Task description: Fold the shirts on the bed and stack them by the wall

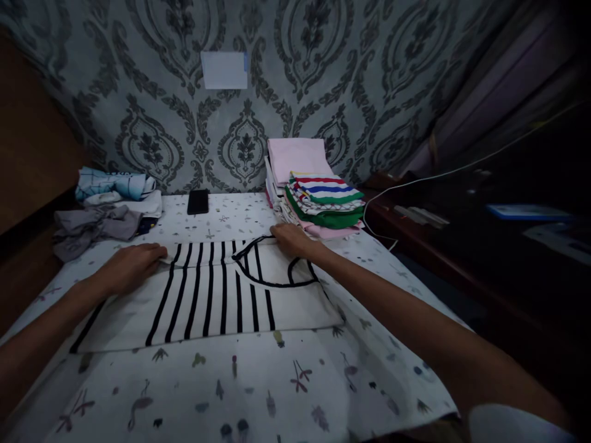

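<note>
A white shirt with black stripes (207, 301) lies flat across the printed sheet, its black-trimmed neckline toward the right and its far part folded over. My left hand (136, 266) is closed at the far left edge of the shirt, fingers pinching the fabric. At the far edge beside the neckline, my right hand (293, 239) grips the cloth, with its fingertips partly hidden. Just beyond that hand stands a pile of folded clothes (325, 197), pink, green and colour-striped.
Loose clothes (106, 209) in blue, white and grey lie at the far left. A black phone (198, 202) rests near the patterned wall (247, 135). To the right, a white cable (415, 178) runs over a dark surface holding a blue-edged object (529, 213).
</note>
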`<act>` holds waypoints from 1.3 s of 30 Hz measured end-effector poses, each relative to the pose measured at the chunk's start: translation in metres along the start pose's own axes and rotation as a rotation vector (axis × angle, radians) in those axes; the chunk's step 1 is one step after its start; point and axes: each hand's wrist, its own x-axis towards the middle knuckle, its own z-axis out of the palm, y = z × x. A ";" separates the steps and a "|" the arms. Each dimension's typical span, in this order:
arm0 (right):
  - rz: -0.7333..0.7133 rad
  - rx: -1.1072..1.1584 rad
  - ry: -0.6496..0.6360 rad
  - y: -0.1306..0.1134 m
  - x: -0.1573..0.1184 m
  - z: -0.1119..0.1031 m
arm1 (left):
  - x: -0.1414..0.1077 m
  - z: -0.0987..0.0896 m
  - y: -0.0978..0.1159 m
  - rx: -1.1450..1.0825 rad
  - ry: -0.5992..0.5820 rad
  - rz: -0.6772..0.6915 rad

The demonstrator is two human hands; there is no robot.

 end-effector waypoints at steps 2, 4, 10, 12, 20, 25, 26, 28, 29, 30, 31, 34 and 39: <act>0.022 -0.013 0.035 -0.004 -0.008 -0.002 | -0.002 -0.005 -0.002 -0.025 0.039 -0.065; 0.034 -0.027 0.064 -0.007 -0.018 -0.001 | -0.004 -0.009 -0.002 -0.043 0.047 -0.092; -0.018 -0.102 0.088 -0.009 -0.040 0.016 | -0.014 -0.003 -0.004 -0.039 -0.063 0.014; -0.010 -0.104 0.110 -0.007 -0.045 0.020 | -0.017 0.000 0.001 -0.025 0.003 0.012; -0.014 0.283 0.258 -0.023 -0.102 0.024 | -0.033 0.016 0.094 -0.258 0.101 0.377; 0.135 0.593 0.157 -0.020 -0.139 0.034 | -0.040 0.026 0.092 -0.228 0.134 0.169; 0.174 0.643 0.138 -0.016 -0.142 0.035 | -0.041 0.024 0.082 -0.198 0.111 0.067; 0.231 0.721 0.102 -0.011 -0.147 0.035 | -0.041 0.018 0.058 -0.152 0.039 -0.108; 0.250 0.746 0.094 -0.009 -0.149 0.034 | -0.042 0.015 0.047 -0.139 0.007 -0.165; 0.266 0.765 0.098 -0.008 -0.151 0.033 | -0.044 0.012 0.036 -0.127 -0.026 -0.208; 0.280 0.782 0.115 -0.008 -0.153 0.032 | -0.046 0.009 0.027 -0.116 -0.055 -0.243; 0.325 0.853 0.196 -0.014 -0.161 0.028 | -0.055 0.007 0.009 -0.118 -0.099 -0.345; 0.476 1.054 0.244 -0.024 -0.178 0.030 | -0.070 0.003 0.000 -0.350 0.010 -0.473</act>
